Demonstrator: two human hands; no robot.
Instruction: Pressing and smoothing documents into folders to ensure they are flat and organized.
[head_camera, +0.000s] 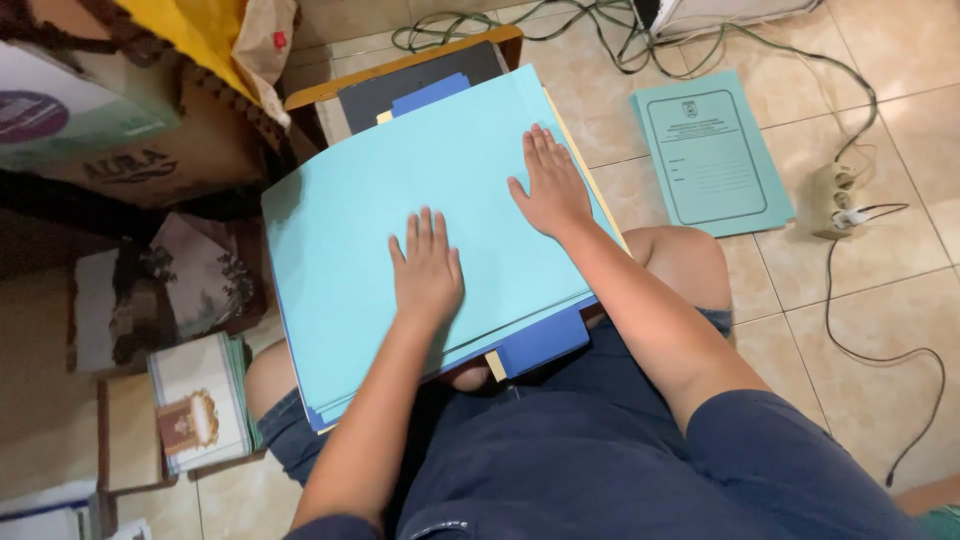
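Note:
A stack of light blue paper sheets rests across my lap, with darker blue covers poking out below its near edge. My left hand lies flat, palm down, near the middle of the top sheet. My right hand presses flat on the same sheet toward its far right edge. Neither hand grips anything; the fingers are stretched out and slightly spread.
A teal printed folder lies on the tiled floor at right, beside a power strip with cables. A cardboard box and a yellow bag stand at upper left. Booklets lie at lower left.

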